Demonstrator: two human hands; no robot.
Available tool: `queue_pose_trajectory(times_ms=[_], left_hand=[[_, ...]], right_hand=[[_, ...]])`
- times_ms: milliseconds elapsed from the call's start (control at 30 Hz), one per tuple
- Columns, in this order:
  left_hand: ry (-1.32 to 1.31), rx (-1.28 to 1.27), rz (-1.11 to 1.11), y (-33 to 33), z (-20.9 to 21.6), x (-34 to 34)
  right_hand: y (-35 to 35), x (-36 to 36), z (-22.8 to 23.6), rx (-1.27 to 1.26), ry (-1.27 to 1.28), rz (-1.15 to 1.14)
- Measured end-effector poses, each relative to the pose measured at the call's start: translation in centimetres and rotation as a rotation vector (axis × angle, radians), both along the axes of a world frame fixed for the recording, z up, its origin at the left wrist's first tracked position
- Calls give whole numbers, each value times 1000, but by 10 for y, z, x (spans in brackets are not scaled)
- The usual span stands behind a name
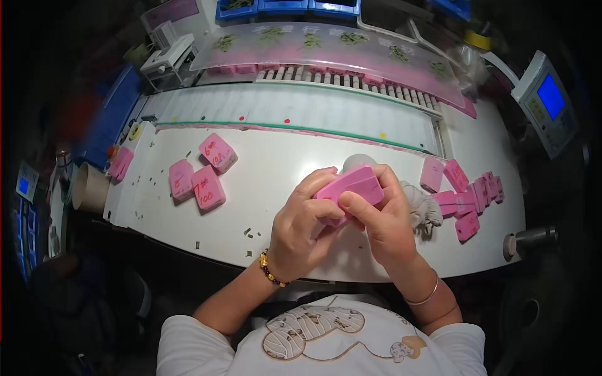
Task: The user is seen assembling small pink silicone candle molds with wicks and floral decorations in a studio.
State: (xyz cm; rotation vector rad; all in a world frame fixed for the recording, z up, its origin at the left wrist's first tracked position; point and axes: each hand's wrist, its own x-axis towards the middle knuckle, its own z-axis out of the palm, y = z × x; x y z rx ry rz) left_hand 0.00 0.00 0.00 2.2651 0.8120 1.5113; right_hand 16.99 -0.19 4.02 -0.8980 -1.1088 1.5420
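I watch both hands brought together in front of the chest, clamped on one pink block (359, 183) above the near part of the white desk (251, 169). The left hand (296, 233) wraps its fingers round the block's left end; the right hand (390, 229) grips the other end, its thumb pressed on the near face. Just beyond the block I can make out a pale round thing (359, 161), partly hidden by it. Beside the right hand lies a crumpled greyish cloth (421, 208), and next to that a loose group of pink pieces (464, 202) spreads toward the desk's right side. Well over to the left I count three pink blocks with red handwriting (207, 188), lying close together. Small dark green bits (249, 233) are scattered on the desk to the left of the hands. Across the back I see a pale strip (269, 103) with a green near edge, then a row of white rollers (351, 80) under a see-through cover (257, 45). A display unit with a blue screen (545, 103) stands at far right, a dark cylinder (536, 239) near the desk's right end. I see a beaded bracelet (268, 268) on the left wrist and a plain bangle (431, 291) on the right.
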Motion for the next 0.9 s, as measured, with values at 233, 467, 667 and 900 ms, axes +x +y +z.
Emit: queue_pose_trajectory(times_ms=[233,467,667,900], left_hand=[[-689,-650,-156,-11,11,10],[-1141,-1353,-794,0,12,-2],[-875,-1345,-555,-4,31,-1],[-615,-874,-395,-3,10,-8]], right_hand=[[13,14,-1,-28,-18,14],[12,7,-1,203,-96,-55],[7,8,-2,223,-25,-75],[4,21,-3,11,169,101]])
